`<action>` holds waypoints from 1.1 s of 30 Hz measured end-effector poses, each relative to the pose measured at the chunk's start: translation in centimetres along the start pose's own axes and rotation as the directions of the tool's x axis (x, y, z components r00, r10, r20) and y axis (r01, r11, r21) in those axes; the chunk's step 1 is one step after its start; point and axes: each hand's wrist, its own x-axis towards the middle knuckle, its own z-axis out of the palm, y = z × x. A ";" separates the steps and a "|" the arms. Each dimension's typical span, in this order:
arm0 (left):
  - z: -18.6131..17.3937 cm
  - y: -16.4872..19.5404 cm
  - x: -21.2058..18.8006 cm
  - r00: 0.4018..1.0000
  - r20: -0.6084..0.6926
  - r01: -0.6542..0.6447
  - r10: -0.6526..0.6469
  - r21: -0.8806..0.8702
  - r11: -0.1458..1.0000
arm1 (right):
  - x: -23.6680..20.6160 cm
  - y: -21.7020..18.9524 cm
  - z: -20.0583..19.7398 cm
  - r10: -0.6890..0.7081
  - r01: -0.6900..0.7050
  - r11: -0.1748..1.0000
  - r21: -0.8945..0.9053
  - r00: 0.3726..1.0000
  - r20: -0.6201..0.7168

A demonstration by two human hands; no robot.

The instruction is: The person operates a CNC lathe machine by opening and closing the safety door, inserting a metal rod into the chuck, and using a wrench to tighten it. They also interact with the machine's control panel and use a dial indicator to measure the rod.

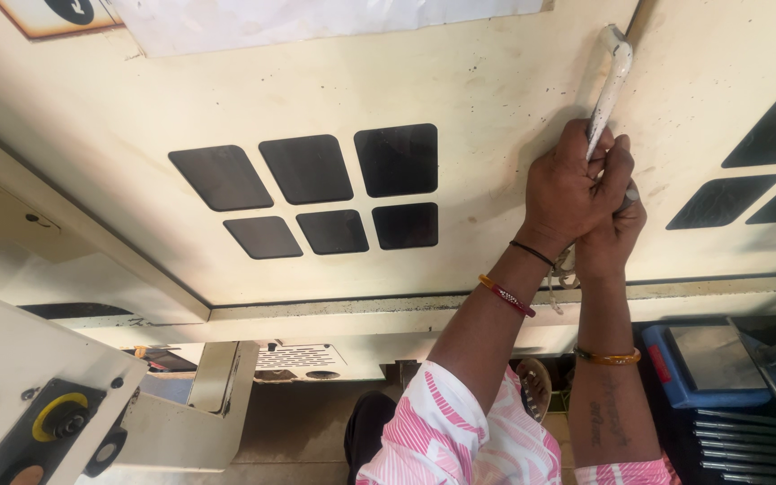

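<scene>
**Both hands on door handle**

L hand (566, 190) wrapped tight round the white handle (611, 79), fingers curled over the bar, thumb side up. R hand (611, 235) sits just under and behind it, also closed on the lower end of the same handle, mostly hidden by L. Handle is a slim vertical bar at the edge of the cream door (406, 99), right by the seam w/ the next panel (729, 54). Door has six dark window panes (316, 193) to the left of the hands. Bangles on both wrists, pink striped sleeves at frame bottom. Blue case (662, 368) and a row of metal bars (752, 440) low right. Yellow knob (60, 418) on a panel low left.
</scene>
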 end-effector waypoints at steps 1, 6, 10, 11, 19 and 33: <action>0.0 0.0 0.0 1.000 0.000 0.001 -0.001 0.003 1.000 | 0.0 0.0 0.0 -0.005 0.005 1.000 -0.001 1.000 0.002; 0.0 0.0 0.0 1.000 0.007 0.011 -0.011 0.011 1.000 | 0.0 0.1 0.0 0.002 -0.002 1.000 -0.019 1.000 -0.008; 0.1 -0.1 -0.1 1.000 -0.001 0.001 -0.001 0.008 1.000 | -0.1 -0.1 0.1 0.006 -0.006 1.000 -0.018 1.000 -0.003; 0.1 -0.1 -0.1 1.000 -0.003 -0.002 0.002 0.011 1.000 | -0.1 -0.2 0.1 0.002 -0.002 1.000 -0.019 1.000 0.000; 0.1 -0.3 -0.1 1.000 -0.005 -0.002 0.002 0.024 1.000 | 0.0 -0.2 0.1 0.001 -0.001 1.000 -0.022 1.000 -0.002; 0.1 0.0 0.0 1.000 -0.011 -0.008 0.008 -0.016 1.000 | -0.1 0.2 -0.2 0.007 -0.007 1.000 0.008 1.000 -0.001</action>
